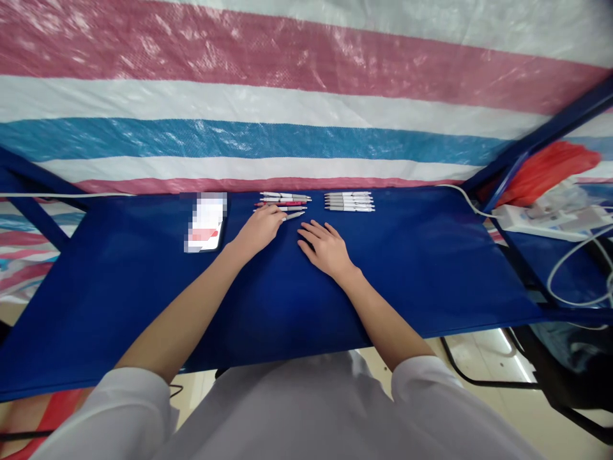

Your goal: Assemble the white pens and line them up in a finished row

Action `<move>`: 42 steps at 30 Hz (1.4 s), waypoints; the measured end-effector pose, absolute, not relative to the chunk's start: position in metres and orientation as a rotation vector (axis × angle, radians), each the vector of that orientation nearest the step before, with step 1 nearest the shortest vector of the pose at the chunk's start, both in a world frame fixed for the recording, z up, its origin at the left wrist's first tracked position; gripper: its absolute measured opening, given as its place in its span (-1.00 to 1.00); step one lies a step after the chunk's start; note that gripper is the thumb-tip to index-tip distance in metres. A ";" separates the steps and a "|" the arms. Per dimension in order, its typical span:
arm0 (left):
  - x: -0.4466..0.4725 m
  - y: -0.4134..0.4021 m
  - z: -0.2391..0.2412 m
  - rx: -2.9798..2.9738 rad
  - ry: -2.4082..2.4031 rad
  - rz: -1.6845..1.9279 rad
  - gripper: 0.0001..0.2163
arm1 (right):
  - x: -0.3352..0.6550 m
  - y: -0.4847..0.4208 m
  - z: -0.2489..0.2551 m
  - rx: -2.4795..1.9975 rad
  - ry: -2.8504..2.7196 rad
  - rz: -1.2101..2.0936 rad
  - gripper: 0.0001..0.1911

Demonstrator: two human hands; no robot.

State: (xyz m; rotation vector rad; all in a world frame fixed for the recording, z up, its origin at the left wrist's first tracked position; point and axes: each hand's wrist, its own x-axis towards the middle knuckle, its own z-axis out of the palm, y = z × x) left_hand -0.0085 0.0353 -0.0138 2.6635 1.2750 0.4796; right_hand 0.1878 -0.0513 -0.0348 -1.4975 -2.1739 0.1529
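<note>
Two groups of pens lie at the far edge of a blue table (pixel 431 268). The left group (pixel 285 200) holds several white pens and a red one. The right group (pixel 349 201) is a neat row of several white pens. My left hand (pixel 259 229) has its fingers closed on a white pen (pixel 294 216) at the near side of the left group. Just right of it, my right hand (pixel 325 248) rests flat on the cloth with fingers apart, holding nothing.
A phone (pixel 205 222) lies face up to the left of the pens. A striped red, white and blue tarp (pixel 306 96) hangs behind the table. A white power strip (pixel 550 220) with cables and a red bag (pixel 546 169) sit at the right.
</note>
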 end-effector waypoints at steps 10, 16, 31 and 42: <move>-0.008 0.013 0.006 1.409 1.072 0.864 -0.67 | 0.190 -0.020 -0.011 -1.252 -1.285 0.991 -0.67; -0.001 0.004 0.002 1.034 0.911 0.776 -0.70 | 0.182 -0.007 -0.007 -1.044 -0.880 1.301 -0.68; 0.012 0.010 -0.015 1.052 0.935 0.682 -0.67 | 0.171 0.006 -0.019 -0.992 -0.638 1.231 -0.69; 0.010 0.018 -0.017 1.058 0.865 0.605 -0.66 | 0.175 0.015 -0.024 -0.970 -0.615 1.296 -0.71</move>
